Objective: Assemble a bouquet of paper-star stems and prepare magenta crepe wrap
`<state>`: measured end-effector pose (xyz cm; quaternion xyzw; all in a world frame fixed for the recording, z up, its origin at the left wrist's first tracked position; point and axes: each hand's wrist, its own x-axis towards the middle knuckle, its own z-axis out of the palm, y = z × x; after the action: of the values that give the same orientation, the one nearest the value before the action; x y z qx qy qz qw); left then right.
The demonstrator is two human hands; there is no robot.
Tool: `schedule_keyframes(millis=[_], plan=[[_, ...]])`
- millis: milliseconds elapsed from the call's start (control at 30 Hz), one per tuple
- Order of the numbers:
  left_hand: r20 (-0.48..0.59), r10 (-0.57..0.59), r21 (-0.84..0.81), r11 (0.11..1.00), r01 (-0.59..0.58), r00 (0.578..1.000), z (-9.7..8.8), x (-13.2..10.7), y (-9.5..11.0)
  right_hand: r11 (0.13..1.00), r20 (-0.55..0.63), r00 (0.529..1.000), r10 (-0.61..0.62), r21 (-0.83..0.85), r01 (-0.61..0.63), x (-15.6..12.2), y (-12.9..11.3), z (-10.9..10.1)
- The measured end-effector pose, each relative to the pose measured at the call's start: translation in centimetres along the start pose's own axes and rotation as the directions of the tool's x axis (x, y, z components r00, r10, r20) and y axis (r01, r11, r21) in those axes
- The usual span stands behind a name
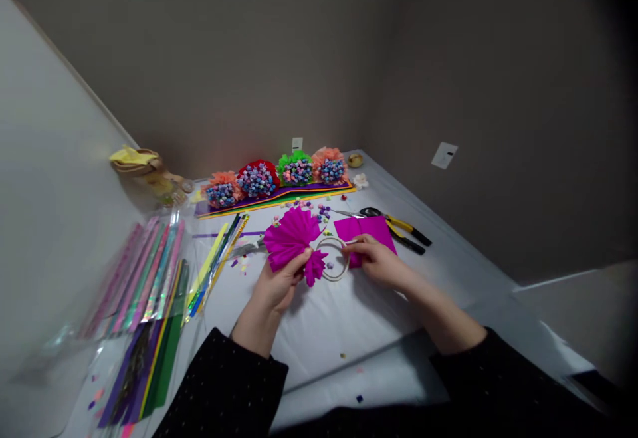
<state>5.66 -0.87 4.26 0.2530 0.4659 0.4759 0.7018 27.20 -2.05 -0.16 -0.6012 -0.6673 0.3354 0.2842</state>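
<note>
My left hand (279, 285) is closed on a pleated magenta crepe paper (292, 235), pinched at its middle so that the folds fan out above and below the thumb. To its right, my right hand (381, 262) grips a thin pale ring (333, 279) by its right side. The ring stands beside the pinched paper; I cannot tell whether they touch or what the ring is made of. Behind the right fingers lies a flat magenta paper sheet (371, 226) on the white-covered table (343, 325).
Paper pompom flowers (258, 179) with beaded-looking centres line the back. Scissors (369, 213) and yellow-black pliers (409, 228) lie at right. On the left are coloured strips (162, 358) and a clear packet of shiny strips (144, 278). Small folded paper stars (323, 212) are scattered behind my hands.
</note>
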Motion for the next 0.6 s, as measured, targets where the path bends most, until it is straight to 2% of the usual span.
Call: schedule_keyframes(millis=[67, 167, 233, 333, 400, 467, 533, 600], plan=[[-0.002, 0.000, 0.001, 1.000, 0.000, 1.000, 0.1, 0.0, 0.0, 0.977, -0.007, 0.998, -0.058, -0.207, 0.055, -0.2, -0.9, -0.1], [-0.024, 0.001, -0.023, 1.000, -0.002, 1.000, 0.1, 0.0, 0.1, 0.958, 0.058, 0.994, -0.093, -0.268, 0.105, 0.0, -2.3, 0.2], [-0.027, 0.012, -0.038, 0.999, -0.013, 1.000, 0.1, 0.1, 0.2, 0.935, 0.094, 0.993, -0.070, -0.341, 0.098, 0.7, -2.9, 0.7], [-0.013, 0.021, -0.033, 0.999, -0.021, 1.000, -0.1, 0.2, 0.2, 0.803, 0.086, 0.996, 0.035, -0.595, 0.023, 2.1, -3.3, 1.4], [-0.007, 0.009, -0.027, 1.000, -0.009, 1.000, -0.2, 0.2, 0.2, 0.725, 0.090, 0.994, 0.070, -0.689, 0.011, 2.8, -3.4, 1.5], [-0.016, 0.002, -0.034, 0.999, -0.002, 1.000, -0.2, 0.1, 0.3, 0.745, 0.140, 0.990, 0.023, -0.662, 0.076, 3.4, -3.5, 1.2], [-0.034, 0.026, -0.057, 0.998, -0.028, 0.999, -0.1, 0.1, 0.4, 0.833, 0.178, 0.977, -0.116, -0.518, 0.193, 3.7, -3.9, 0.7], [-0.047, 0.080, -0.074, 0.994, -0.084, 0.996, 0.0, 0.1, 0.5, 0.893, 0.100, 0.953, -0.286, -0.332, 0.303, 3.7, -4.5, 0.4]])
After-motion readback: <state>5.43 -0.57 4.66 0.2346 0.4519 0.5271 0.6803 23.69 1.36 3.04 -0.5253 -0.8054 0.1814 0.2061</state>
